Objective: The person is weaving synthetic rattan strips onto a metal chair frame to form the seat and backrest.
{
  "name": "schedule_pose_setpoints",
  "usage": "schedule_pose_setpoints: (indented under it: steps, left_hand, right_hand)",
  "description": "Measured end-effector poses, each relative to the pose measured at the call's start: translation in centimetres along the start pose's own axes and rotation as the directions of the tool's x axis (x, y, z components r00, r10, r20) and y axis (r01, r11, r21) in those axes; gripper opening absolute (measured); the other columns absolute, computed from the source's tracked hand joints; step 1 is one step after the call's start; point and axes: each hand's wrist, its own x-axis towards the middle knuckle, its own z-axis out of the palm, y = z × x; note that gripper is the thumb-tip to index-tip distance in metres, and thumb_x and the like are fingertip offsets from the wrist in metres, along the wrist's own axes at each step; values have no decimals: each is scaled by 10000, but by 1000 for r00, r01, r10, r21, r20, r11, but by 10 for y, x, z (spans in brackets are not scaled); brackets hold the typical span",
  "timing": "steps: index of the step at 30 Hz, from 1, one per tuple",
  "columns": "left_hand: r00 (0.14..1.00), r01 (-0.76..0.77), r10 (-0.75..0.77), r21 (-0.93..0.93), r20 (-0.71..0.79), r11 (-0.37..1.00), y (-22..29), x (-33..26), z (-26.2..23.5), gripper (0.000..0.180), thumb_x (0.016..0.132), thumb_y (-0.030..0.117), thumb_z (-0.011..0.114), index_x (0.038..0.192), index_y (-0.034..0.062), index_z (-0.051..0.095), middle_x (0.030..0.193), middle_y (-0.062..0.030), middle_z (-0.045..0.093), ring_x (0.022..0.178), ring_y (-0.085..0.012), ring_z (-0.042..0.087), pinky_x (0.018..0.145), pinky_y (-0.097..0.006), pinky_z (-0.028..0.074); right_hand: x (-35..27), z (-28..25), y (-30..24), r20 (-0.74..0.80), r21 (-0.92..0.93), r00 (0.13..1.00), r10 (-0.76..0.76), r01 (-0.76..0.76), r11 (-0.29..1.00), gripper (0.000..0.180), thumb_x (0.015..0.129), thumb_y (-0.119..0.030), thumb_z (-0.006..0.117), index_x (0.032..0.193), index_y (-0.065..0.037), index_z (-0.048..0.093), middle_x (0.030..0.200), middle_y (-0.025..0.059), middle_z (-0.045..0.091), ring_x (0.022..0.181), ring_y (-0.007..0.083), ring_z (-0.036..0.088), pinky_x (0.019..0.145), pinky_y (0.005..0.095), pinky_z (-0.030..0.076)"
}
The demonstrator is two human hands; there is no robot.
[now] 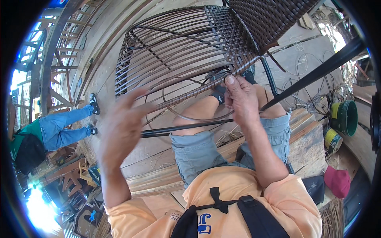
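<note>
The brown woven chair (170, 51) is in front of you, with its back (274, 22) at the top right. A long bar (198, 92) on its near side is wrapped round and round with brown strip. Your right hand (244, 99) has a narrow grip, with thumb and fingers pinching at this bar. Your left hand (123, 127) is near the bar's left end. It is blurry, so I cannot tell if its grip holds anything. A thin, loose strip (194, 119) curls under the bar, between your hands. On your far left is another person (59, 125) in blue jeans.
</note>
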Motion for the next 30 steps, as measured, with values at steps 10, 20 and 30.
schedule_pose_setpoints:
  steps: [10, 20, 30]
  left_hand:
    - [935, -77, 52, -56, -350, 995, 90, 53, 41, 290, 719, 89, 656, 991, 46, 566, 973, -113, 531, 883, -281, 516, 779, -376, 440]
    - [873, -124, 128, 41, -470, 991, 87, 88, 99, 246, 713, 83, 677, 945, 38, 608, 930, -104, 564, 821, -277, 535, 704, -369, 448]
    - [818, -144, 179, 107, -546, 984, 86, 96, 111, 249, 700, 117, 678, 933, 65, 608, 920, -58, 562, 790, -233, 571, 651, -332, 458]
  right_hand:
    - [10, -16, -1, 66, -615, 935, -349, 313, 723, 169, 907, -167, 549, 914, -4, 592, 688, -30, 481, 623, 38, 363, 542, 194, 351]
    - [5, -26, -12, 58, -342, 992, -114, 127, 931, 234, 857, -186, 561, 718, 1, 540, 572, -16, 441, 547, 60, 393, 477, 252, 334]
    - [8, -21, -10, 93, -209, 995, -47, 66, 976, 180, 899, -160, 525, 749, -59, 531, 583, -73, 380, 496, 19, 330, 443, 187, 263]
